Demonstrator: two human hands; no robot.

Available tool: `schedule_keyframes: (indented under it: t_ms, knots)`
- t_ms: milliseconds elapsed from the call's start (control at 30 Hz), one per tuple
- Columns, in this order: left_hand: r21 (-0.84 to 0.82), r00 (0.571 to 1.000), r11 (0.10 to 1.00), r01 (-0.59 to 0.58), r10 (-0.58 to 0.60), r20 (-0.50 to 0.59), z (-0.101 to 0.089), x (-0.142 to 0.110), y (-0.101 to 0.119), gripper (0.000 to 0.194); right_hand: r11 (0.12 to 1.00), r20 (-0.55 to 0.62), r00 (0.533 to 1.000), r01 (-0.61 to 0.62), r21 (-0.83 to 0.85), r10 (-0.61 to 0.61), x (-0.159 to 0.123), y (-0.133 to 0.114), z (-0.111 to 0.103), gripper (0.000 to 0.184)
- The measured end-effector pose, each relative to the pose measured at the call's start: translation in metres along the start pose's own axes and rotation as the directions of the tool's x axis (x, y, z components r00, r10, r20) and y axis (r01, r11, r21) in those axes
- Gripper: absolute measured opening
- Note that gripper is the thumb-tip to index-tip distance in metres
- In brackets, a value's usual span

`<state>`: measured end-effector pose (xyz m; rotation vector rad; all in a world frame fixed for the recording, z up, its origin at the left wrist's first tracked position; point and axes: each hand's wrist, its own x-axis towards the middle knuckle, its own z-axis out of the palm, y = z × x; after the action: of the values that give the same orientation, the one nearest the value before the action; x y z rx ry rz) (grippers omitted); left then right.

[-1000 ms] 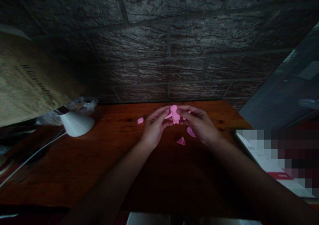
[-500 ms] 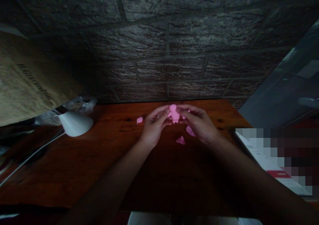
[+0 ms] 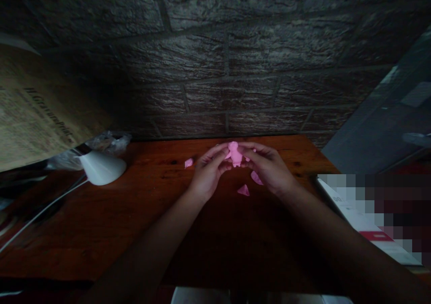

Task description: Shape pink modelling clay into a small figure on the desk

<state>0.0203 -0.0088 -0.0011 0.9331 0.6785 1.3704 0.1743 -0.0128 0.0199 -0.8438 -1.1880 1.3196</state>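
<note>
Between both hands I hold a small pink clay figure (image 3: pixel 235 154) just above the red-brown wooden table (image 3: pixel 141 214). My left hand (image 3: pixel 209 171) pinches its left side with fingers closed. My right hand (image 3: pixel 267 167) closes on its right side. Loose pink clay bits lie on the table: one (image 3: pixel 189 162) left of my left hand, one (image 3: pixel 244 190) between my wrists, and one (image 3: pixel 257 178) beside my right palm.
A white lamp base (image 3: pixel 101 167) with a white cable (image 3: pixel 40 214) stands at the left, crumpled plastic (image 3: pixel 107 141) behind it. A printed paper sheet (image 3: pixel 37 111) leans at far left. A brick wall (image 3: pixel 229 61) backs the table. A white booklet (image 3: pixel 367 225) lies at right.
Both hands and the pink figure stay almost in place; only the fingers shift slightly around the clay.
</note>
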Motion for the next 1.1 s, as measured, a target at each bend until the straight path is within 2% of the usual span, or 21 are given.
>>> schedule_keyframes:
  t_ms: [300, 633, 833, 967, 1100]
  knots:
    - [-0.032, 0.999, 0.999, 0.027, -0.025, 0.040, 0.001, 0.001, 0.002, 0.019, 0.999, 0.020, 1.000, -0.008, 0.051, 0.007, 0.000, -0.001, 0.000, 0.024]
    - [0.025, 0.998, 0.999, 0.042, -0.043, 0.041, -0.002, 0.001, 0.005, 0.016, 1.000, 0.029, 1.000, 0.005, 0.031, -0.005, 0.001, 0.002, -0.002, 0.024]
    - [0.095, 0.999, 0.995, -0.034, 0.031, 0.039, 0.000, -0.001, 0.009, 0.018, 1.000, 0.008, 1.000, -0.016, 0.008, 0.016, 0.002, 0.002, -0.004, 0.024]
    - [0.263, 0.989, 0.955, -0.139, 0.120, 0.090, 0.000, -0.002, 0.011, 0.030, 0.999, -0.009, 1.000, -0.018, 0.033, 0.018, 0.003, 0.003, -0.005, 0.027]
    - [0.296, 0.982, 0.938, -0.182, 0.156, 0.111, -0.001, -0.001, 0.008, 0.038, 0.998, -0.045, 0.998, -0.030, 0.052, 0.033, 0.003, 0.003, -0.003, 0.029]
